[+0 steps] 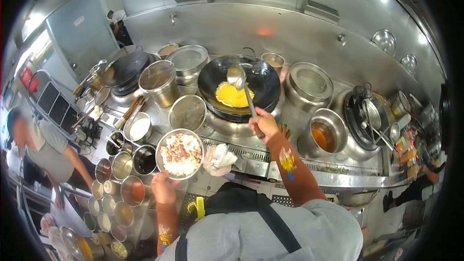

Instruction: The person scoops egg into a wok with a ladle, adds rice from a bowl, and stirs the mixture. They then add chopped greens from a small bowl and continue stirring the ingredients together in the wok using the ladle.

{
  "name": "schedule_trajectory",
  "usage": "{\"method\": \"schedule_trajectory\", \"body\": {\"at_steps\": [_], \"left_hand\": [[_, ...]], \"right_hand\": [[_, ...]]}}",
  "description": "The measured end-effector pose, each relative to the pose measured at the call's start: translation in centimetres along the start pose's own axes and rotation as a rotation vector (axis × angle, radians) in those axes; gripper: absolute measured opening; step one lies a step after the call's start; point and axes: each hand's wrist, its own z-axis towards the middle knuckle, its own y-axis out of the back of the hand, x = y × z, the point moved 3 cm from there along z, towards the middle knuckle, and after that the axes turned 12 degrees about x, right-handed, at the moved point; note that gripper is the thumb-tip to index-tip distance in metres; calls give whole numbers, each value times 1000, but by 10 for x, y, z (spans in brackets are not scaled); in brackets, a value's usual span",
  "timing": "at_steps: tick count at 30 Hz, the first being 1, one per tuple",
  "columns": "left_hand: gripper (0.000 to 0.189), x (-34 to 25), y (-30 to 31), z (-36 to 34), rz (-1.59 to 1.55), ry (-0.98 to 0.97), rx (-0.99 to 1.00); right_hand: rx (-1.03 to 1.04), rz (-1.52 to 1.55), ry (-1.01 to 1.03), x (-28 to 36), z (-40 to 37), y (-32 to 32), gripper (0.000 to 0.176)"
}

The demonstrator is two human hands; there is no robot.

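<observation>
My right hand [264, 123] is closed round the handle of a metal ladle [237, 77], whose bowl is over the black wok [208, 80]. Yellow egg [233, 95] lies in the wok, just below the ladle bowl. At the lower left, my left hand [164, 187] grips the near rim of a metal bowl [160, 162]. That bowl holds white rice with reddish-brown pieces [181, 152] on top. A crumpled white cloth [221, 158] is right beside the bowl.
Left of the wok are a strainer [187, 112], a lidded pot [158, 76] and several seasoning containers [132, 191]. A pot of orange liquid [323, 133] and another wok [368, 111] stand to the right. A person [50, 150] is at the left edge.
</observation>
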Motion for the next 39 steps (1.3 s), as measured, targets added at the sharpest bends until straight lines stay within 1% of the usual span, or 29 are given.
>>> {"method": "schedule_trajectory", "body": {"at_steps": [2,4,6,8,9,10,11,12,14,15,16,17,18,20,22,23,24,26,27,28,30,31,32,33,34,36,38,39], "left_hand": [[13,0,1,-2,20,7,-10],[14,-10,-10,-15,38,2,-44],[17,0,7,-14,25,-14,-58],[18,9,19,-10,36,-3,-56],[19,12,20,-9,40,12,-47],[18,4,3,-11,75,26,-51],[18,8,1,-8,65,30,-30],[18,10,0,-5,52,24,-12],[18,9,-4,-5,75,40,2],[18,6,-5,-4,92,40,9],[18,11,2,-4,110,-4,3],[18,8,0,-7,102,6,4],[18,6,-3,-9,95,19,7],[17,6,0,-8,73,29,3],[15,16,5,-4,29,52,24],[17,21,6,-1,32,69,25],[15,23,3,-4,38,57,33],[11,19,0,-4,56,2,53],[10,21,2,0,32,12,31],[11,18,4,0,191,-39,95],[13,18,4,-3,142,38,38],[13,18,5,-6,65,51,1],[12,23,17,-4,166,-18,29],[12,28,27,1,266,-84,59],[11,37,37,2,281,-89,75],[10,41,41,0,310,-99,108],[12,25,16,-7,212,-1,78],[14,22,12,-7,106,32,58]], "right_hand": [[-37,167,-55,-2,-36,-5,71],[8,127,-131,16,-70,9,69],[-43,58,-132,27,-78,40,66],[-27,-104,-117,28,-49,61,64],[-67,-136,-98,22,-33,56,65],[-62,-124,-97,22,-23,40,68],[-103,-203,-123,23,-20,17,67],[-110,-182,-117,6,-14,9,68],[3,-64,-116,-14,-33,-5,67],[4,-28,-133,-13,-48,-5,67],[7,9,-151,-3,-67,1,67],[27,-15,-163,10,-79,13,65],[-20,30,-171,28,-86,20,60],[-34,-134,-169,37,-68,45,61],[-62,-335,-152,35,-38,45,64],[-90,-362,-96,14,-16,45,65],[-111,-391,-38,-1,1,40,67],[-100,-357,-53,-13,-18,-2,67],[-54,-281,-91,-19,-29,-4,67],[-7,-209,-138,-20,-39,3,67],[4,-160,-103,3,-57,23,65],[-23,-271,-124,16,-57,37,63],[-55,-260,-53,12,-44,54,64],[-72,-308,-52,27,-44,51,66],[-129,-345,-15,25,-32,56,70],[-261,-327,76,11,-12,53,70],[-296,-390,83,-14,-3,43,70],[-232,-395,58,-21,1,41,70]]}}
